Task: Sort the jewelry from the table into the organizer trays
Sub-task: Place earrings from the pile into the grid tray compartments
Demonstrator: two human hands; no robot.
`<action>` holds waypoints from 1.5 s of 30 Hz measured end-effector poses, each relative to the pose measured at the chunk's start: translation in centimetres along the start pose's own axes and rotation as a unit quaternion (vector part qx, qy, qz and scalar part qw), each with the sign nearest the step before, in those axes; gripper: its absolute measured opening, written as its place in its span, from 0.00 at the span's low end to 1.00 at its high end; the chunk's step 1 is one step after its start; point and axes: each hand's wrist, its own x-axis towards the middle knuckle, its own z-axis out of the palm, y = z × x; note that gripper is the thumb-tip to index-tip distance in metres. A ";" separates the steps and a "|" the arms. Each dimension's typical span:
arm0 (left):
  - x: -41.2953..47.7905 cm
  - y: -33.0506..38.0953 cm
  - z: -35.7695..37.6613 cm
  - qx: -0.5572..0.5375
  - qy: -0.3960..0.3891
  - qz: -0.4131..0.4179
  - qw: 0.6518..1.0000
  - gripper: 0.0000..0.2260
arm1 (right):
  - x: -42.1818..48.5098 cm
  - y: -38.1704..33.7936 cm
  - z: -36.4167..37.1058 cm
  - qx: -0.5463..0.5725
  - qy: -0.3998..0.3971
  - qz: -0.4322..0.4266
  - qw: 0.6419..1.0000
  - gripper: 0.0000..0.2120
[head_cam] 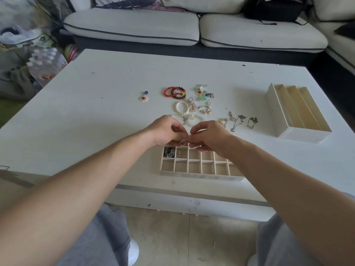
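Pale wood formed the grid tray (201,176) at the near edge of the white table (115,87), its long axis running left to right along that edge. Above its far row the left hand (166,131) and right hand (210,137) met. The fingers of both were curled in, and the tips pinched a small piece (187,139) between them. It was too tiny to make out, possibly an earring, and which way it pointed could not be told. The hands and wrists covered much of the tray's far row and its right side. In the far-left compartment lay a blue-and-white piece (169,152), and in the one just to its right a hook earring (179,153).

Beyond the hands the loose jewelry spread over the table. A pearl bracelet (182,107) lay flat near the middle, and farther off two red bead bracelets (174,92) overlapped each other. Green glass charms (201,93) sat just beside them, and a flower pendant (143,96) lay apart to the left. Thin chains (238,120) trailed on the table near the right hand. A stepped tray (299,112) stood at the right, well apart from the grid tray, its long slots running away from the person and slightly angled. Past the table stood a sofa (134,27) with pale cushions, and a pack of water bottles (45,62) sat on the floor at the left
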 end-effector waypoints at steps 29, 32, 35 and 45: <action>-0.2 -1.8 2.3 0.457 0.053 0.154 0.875 0.05 | -1.2 -0.9 -3.5 0.029 0.098 0.072 0.992 0.04; -0.4 -2.0 2.6 0.451 0.060 0.165 0.875 0.05 | -1.3 -0.7 -3.5 0.015 0.095 0.064 0.993 0.05; -0.4 -2.0 2.9 0.450 0.061 0.168 0.875 0.05 | -1.4 -0.7 -3.4 0.000 0.094 0.060 0.994 0.07; -0.2 -2.4 3.3 0.405 0.080 0.123 0.903 0.03 | -0.9 -0.3 -3.1 -0.021 0.087 0.048 0.995 0.07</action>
